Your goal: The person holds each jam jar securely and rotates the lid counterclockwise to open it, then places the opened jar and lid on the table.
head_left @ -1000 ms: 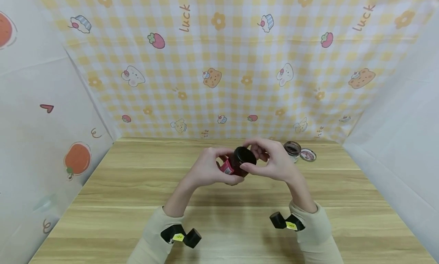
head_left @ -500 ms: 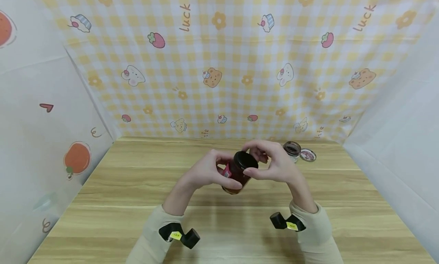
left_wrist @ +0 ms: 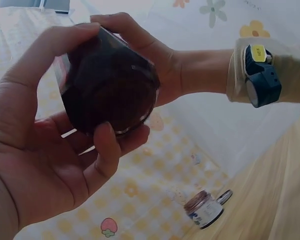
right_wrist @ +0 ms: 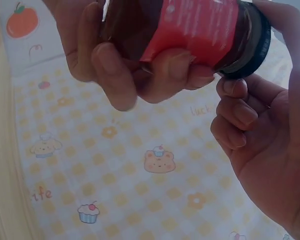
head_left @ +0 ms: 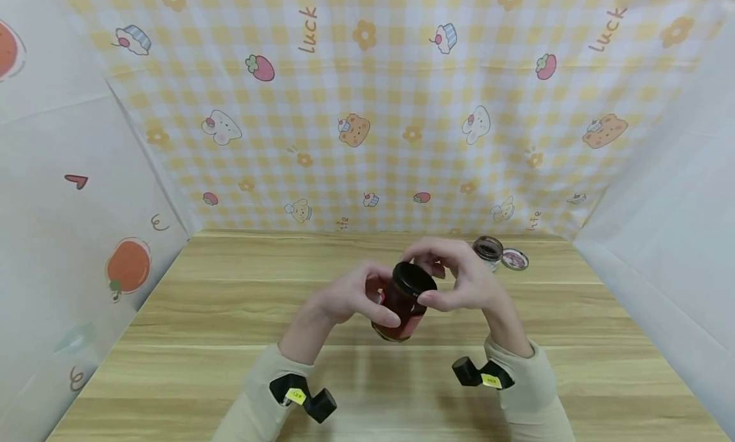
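Observation:
A dark glass jar (head_left: 402, 305) with a red label (right_wrist: 197, 32) and a black lid (head_left: 415, 279) is held up over the table, tilted, its lid toward the upper right. My left hand (head_left: 357, 295) grips the jar's body, thumb across the near side and fingers wrapped round the far side. On the lid's rim, my right hand (head_left: 462, 276) pinches with thumb and curled fingers. From the left wrist view, the jar's base (left_wrist: 115, 90) faces the camera and hides the lid. The lid appears seated on the jar in the right wrist view.
An open glass jar (head_left: 488, 253) with dark contents stands at the table's back right. Beside it lies its loose lid (head_left: 515, 259), inner side up. A checked cloth (head_left: 390, 161) hangs behind the wooden table (head_left: 230, 314), with white sheets at both sides.
The jar has come down and slightly right, its base swinging toward me so more of the body shows. My left hand has lowered with it; the right fingers stay at the lid.

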`<state>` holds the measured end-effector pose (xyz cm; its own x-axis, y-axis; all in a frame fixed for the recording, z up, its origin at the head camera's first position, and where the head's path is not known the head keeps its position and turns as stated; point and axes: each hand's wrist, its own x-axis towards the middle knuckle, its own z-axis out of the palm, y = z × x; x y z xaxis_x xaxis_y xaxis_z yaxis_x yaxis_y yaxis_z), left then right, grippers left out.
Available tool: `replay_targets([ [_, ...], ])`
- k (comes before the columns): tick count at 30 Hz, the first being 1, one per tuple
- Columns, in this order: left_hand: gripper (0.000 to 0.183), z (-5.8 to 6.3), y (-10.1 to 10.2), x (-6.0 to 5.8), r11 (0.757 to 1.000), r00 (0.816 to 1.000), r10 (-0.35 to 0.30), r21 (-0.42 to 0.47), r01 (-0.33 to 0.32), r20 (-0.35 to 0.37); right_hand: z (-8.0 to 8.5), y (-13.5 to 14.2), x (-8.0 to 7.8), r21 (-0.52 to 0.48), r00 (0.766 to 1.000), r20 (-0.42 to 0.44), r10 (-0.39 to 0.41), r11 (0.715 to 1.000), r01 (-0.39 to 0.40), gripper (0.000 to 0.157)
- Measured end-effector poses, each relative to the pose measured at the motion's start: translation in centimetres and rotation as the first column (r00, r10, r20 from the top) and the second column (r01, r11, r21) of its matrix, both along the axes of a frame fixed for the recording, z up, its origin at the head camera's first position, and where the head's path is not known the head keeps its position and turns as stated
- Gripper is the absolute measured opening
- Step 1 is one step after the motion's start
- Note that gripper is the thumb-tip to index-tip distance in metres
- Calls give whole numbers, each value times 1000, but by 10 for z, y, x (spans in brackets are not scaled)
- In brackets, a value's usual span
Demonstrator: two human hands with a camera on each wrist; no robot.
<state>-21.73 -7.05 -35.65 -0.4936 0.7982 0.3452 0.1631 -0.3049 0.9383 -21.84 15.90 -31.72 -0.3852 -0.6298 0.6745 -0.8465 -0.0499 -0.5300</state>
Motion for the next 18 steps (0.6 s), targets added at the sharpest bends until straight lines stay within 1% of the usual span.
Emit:
replay_targets([
  [3, 66, -2, 2, 0, 998, 999, -53, 39, 53, -9, 0, -2, -1, -26, 998, -10, 69, 997, -69, 43],
  [6, 70, -2, 3, 1, 995, 997, -77, 57, 77, -4, 0, -3, 0, -39, 995, -21, 93, 995, -94, 45],
  [12, 73, -2, 5, 2, 989, 991, -132, 64, 132, 2, -1, -5, 0, -82, 987, -5, 159, 984, -159, 46],
  [15, 73, -3, 4, 1, 991, 993, -121, 54, 121, -12, -2, -5, 0, -127, 982, 15, 188, 975, -185, 45],
  [18, 71, -3, 2, 1, 997, 997, -74, 37, 75, -17, -3, -5, 0, -170, 982, 36, 185, 970, -176, 44],
])
